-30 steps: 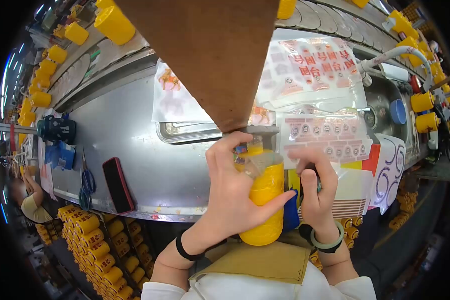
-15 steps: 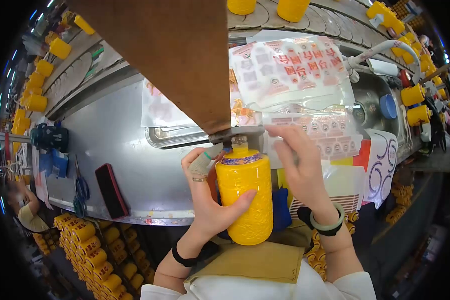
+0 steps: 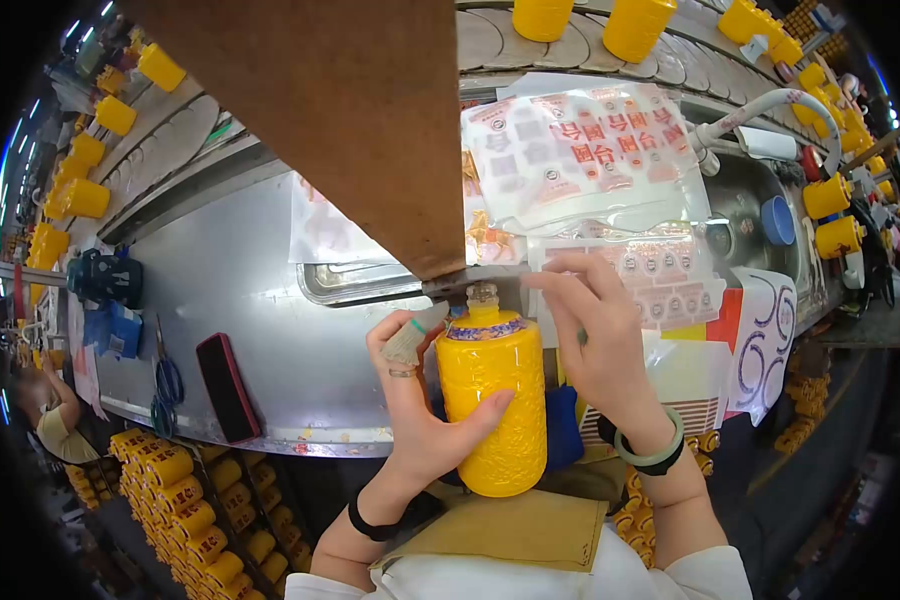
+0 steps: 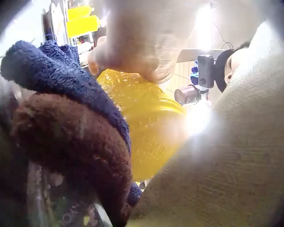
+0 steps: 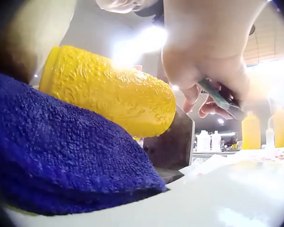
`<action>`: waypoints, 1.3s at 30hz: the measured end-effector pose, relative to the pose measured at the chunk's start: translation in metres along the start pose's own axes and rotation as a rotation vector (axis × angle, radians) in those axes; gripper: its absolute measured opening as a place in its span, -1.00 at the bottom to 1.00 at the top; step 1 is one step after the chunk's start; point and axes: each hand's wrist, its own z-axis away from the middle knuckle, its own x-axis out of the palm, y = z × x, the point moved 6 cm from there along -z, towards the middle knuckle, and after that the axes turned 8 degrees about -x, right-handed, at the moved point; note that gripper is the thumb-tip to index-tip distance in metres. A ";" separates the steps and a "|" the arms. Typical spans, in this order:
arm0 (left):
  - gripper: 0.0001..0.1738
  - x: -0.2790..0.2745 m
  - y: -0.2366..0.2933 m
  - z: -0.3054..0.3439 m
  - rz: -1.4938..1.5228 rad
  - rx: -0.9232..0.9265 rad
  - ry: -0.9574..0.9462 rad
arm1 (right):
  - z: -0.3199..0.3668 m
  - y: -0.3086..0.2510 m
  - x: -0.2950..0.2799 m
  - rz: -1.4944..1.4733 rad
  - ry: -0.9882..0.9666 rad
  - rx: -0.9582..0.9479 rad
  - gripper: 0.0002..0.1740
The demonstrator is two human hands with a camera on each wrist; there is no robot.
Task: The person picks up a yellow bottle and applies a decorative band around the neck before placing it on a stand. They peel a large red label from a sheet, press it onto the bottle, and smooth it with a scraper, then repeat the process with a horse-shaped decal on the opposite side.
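An embossed yellow bottle (image 3: 495, 420) leans with its pale neck toward the worktop and a purple patterned band around its shoulder. My left hand (image 3: 415, 410) grips it from the left, thumb across its front; a whitish cover (image 3: 405, 340) wraps one finger. Close to the neck, my right hand (image 3: 610, 350) has its fingertips at the end of a grey bar (image 3: 480, 278). In the right wrist view this hand holds a flat dark-green piece (image 5: 221, 100) against its fingers; its kind is unclear. A blue cloth (image 5: 75, 151) lies beneath the bottle.
A brown board (image 3: 350, 100) juts down to the grey bar. Printed transfer sheets (image 3: 590, 150) cover the worktop's right half, beside a sink (image 3: 750, 215). A phone (image 3: 227, 387) and scissors (image 3: 167, 380) lie left. Yellow bottles (image 3: 638, 28) stand on the conveyor behind.
My left hand has gone from over the bottle's neck to its left side, uncovering the neck and patterned band. My right hand has moved up toward the grey bar, its fingers extending.
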 end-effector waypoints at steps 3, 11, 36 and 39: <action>-0.09 -0.006 -0.001 0.000 -0.036 0.055 0.013 | 0.002 0.002 -0.003 -0.057 0.066 0.008 -0.70; -0.07 -0.016 0.000 -0.016 -0.118 0.011 -0.167 | 0.050 -0.002 -0.006 -0.293 -0.068 0.310 -0.66; -0.21 -0.008 0.020 0.007 -0.160 0.147 0.002 | 0.019 -0.028 -0.004 -0.149 -0.084 -0.016 -0.52; -0.27 -0.005 0.024 0.006 -0.284 0.207 0.027 | 0.019 -0.028 -0.001 -0.154 -0.094 0.004 -0.56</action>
